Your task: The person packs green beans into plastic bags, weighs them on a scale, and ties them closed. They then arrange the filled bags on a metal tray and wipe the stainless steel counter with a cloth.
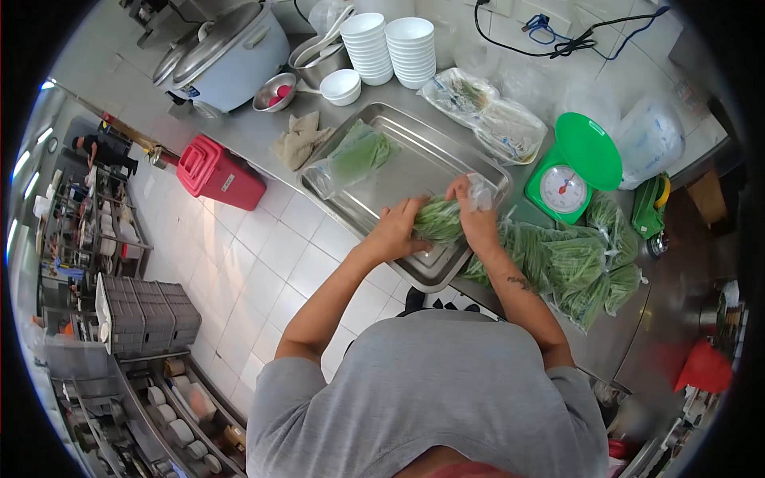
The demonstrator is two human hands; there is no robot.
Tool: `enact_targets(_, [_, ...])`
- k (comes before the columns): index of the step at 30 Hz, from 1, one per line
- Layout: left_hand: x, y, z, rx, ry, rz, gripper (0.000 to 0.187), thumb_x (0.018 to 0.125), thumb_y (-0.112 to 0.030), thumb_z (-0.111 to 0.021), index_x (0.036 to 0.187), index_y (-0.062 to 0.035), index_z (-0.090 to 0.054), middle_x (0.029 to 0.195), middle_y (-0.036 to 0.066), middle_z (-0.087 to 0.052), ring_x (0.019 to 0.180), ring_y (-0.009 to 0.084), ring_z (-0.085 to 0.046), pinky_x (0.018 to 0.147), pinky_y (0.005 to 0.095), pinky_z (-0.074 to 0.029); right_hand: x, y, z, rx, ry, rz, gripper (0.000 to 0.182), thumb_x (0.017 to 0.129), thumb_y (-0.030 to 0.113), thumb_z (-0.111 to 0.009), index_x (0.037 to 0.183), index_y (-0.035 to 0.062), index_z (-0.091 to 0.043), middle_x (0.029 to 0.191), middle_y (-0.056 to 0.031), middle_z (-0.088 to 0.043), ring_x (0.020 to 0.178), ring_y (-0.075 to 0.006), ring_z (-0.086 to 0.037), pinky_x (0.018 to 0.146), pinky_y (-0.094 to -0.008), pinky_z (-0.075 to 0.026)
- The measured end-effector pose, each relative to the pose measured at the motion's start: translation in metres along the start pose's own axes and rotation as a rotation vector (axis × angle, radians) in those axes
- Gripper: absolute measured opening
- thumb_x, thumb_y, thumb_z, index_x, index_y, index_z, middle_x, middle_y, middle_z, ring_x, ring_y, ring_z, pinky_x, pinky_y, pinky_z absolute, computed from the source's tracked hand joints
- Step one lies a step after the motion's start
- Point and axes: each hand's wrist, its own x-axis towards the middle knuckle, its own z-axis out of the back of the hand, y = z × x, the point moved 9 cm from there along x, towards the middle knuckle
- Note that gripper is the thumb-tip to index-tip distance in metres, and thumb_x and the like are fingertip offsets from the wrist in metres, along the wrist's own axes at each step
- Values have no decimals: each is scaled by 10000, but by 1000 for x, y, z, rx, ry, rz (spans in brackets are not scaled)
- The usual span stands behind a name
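Observation:
A clear plastic bag of green vegetables (437, 220) lies at the near right end of a metal tray (319, 209), between my two hands. My left hand (396, 230) is curled around the bag's left side. At the bag's upper right, my right hand (472, 209) has its fingers closed on the gathered plastic. A second bag of greens (360, 156) lies in the tray's far left part. Several more bagged greens (572, 259) are piled to the right of my right forearm.
A green scale (562, 190) stands right of the tray. Behind are stacked white bowls (410, 56), a packed plastic tray (510, 127) and a large cooker (231, 64). A cloth (302, 140) lies at left. A red bin (227, 179) stands below; a person (107, 153) is far off.

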Motion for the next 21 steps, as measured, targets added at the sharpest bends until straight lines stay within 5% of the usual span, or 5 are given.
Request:
enact_targets(5, [14, -5, -4, -345, -134, -78, 812, 622, -255, -820, 1293, -86, -397, 1182, 147, -526, 1096, 319, -517, 932, 453, -363, -6, 1, -29, 48, 61, -9, 151, 918, 139, -573, 828, 21, -546, 744, -53, -565, 721, -123, -550, 691, -264, -446])
enact_targets(8, [14, 10, -13, -471, 139, 61, 789, 637, -222, -818, 1297, -53, -420, 1122, 125, -564, 1037, 260, -551, 922, 379, -407, 11, 7, -26, 180, 118, -1, 235, 933, 214, -569, 804, 19, -550, 704, -31, -555, 677, -103, -526, 644, -267, -434])
enact_targets(11, [9, 2, 13, -741, 9, 62, 725, 644, -166, -809, 1261, -17, -461, 1049, 94, -595, 975, 192, -569, 870, 296, -445, 28, 39, -18, 17, 138, 41, 471, 973, 431, -428, 748, 31, -532, 677, -22, -515, 686, -134, -498, 640, -286, -409])
enact_targets(14, [10, 10, -8, -1052, 202, 111, 654, 663, -119, -792, 1229, 5, -490, 1049, 70, -601, 967, 147, -561, 846, 292, -457, 37, 46, -24, -7, 172, 33, 520, 976, 479, -379, 752, 37, -538, 686, -16, -524, 702, -125, -500, 641, -283, -399])
enact_targets(21, [-7, 3, 12, -947, 95, 296, 554, 669, -173, -797, 1120, 34, -550, 941, 98, -656, 861, 179, -614, 789, 296, -479, 28, 10, -26, 404, 77, -166, 597, 964, 555, -311, 804, 54, -595, 744, -21, -548, 665, -125, -519, 680, -259, -441])
